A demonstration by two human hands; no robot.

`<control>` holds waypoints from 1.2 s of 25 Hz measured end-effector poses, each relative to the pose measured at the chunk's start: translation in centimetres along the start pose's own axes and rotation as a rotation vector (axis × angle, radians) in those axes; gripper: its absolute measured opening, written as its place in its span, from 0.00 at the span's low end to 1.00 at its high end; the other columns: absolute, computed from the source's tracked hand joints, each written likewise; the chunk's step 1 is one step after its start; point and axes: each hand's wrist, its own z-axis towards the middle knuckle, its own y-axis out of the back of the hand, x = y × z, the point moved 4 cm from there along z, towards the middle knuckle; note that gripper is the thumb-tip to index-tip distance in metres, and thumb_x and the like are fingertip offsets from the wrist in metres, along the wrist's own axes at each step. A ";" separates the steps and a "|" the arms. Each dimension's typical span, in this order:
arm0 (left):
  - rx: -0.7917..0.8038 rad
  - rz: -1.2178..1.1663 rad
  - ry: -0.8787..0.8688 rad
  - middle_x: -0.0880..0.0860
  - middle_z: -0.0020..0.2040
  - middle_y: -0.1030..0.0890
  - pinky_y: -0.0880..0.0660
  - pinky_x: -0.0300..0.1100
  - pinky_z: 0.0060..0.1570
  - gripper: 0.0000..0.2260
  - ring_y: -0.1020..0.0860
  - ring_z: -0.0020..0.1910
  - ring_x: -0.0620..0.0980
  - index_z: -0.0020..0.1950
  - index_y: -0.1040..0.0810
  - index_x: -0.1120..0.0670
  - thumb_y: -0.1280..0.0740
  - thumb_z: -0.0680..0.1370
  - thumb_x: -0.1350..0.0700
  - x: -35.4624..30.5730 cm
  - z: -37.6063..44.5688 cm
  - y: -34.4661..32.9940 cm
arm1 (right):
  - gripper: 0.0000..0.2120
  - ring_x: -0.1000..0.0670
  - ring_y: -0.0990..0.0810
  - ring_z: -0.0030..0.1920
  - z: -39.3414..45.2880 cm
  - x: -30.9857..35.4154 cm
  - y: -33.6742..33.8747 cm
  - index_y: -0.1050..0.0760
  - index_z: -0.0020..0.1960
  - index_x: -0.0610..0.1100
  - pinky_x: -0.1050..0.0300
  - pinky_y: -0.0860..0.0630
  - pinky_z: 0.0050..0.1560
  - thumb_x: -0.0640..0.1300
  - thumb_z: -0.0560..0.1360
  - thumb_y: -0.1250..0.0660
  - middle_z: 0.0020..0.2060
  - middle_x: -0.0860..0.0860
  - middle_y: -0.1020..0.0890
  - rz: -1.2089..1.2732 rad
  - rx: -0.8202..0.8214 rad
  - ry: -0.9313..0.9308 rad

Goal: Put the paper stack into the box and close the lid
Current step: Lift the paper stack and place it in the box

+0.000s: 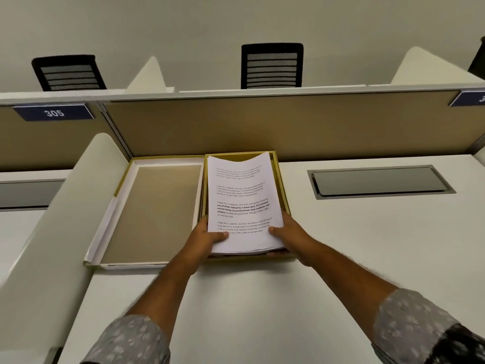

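Observation:
A white paper stack [242,200] with printed text hangs over the open yellow box [284,195], its far end dipping inside and its near end above the box's front edge. My left hand [207,239] grips the stack's near left corner, thumb on top. My right hand [290,236] grips the near right corner the same way. The box's lid [154,211] lies flipped open flat to the left, hinged along the box's left wall, its beige inside facing up.
The box rests on a white desk [262,298] against a tan partition [262,127]. A white side divider [65,232] stands left of the lid. A recessed grey cable hatch [380,181] sits to the right. Black chairs show behind the partition.

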 end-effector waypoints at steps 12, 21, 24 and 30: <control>-0.189 0.230 0.092 0.55 0.67 0.18 0.25 0.43 0.57 0.27 0.21 0.59 0.53 0.73 0.26 0.57 0.28 0.75 0.69 1.8 6.9 -1.3 | 0.25 0.39 0.23 0.69 7.0 -1.7 -1.2 0.35 0.79 0.47 0.35 0.21 0.67 0.36 0.84 0.37 0.73 0.46 0.24 -0.030 -0.062 -0.089; -0.224 0.224 0.037 0.54 0.70 0.20 0.25 0.46 0.60 0.29 0.23 0.60 0.50 0.76 0.28 0.53 0.26 0.77 0.65 2.3 6.8 -2.0 | 0.29 0.40 0.27 0.74 7.9 -1.7 -0.2 0.39 0.82 0.45 0.46 0.27 0.71 0.39 0.83 0.34 0.76 0.45 0.27 -0.273 -0.075 -0.098; -0.317 0.243 0.005 0.55 0.73 0.22 0.26 0.48 0.65 0.31 0.22 0.68 0.55 0.78 0.33 0.54 0.24 0.77 0.61 2.7 5.7 -2.5 | 0.29 0.42 0.23 0.69 8.2 -0.9 0.8 0.34 0.79 0.44 0.55 0.25 0.60 0.46 0.81 0.29 0.73 0.44 0.24 -0.601 -0.067 -0.043; -0.410 0.333 -0.125 0.54 0.76 0.26 0.27 0.50 0.68 0.34 0.25 0.73 0.57 0.82 0.39 0.53 0.27 0.80 0.55 2.7 3.8 -2.8 | 0.28 0.50 0.24 0.48 8.2 0.4 1.0 0.29 0.70 0.44 0.58 0.27 0.48 0.55 0.76 0.26 0.62 0.46 0.18 -1.011 -0.167 0.004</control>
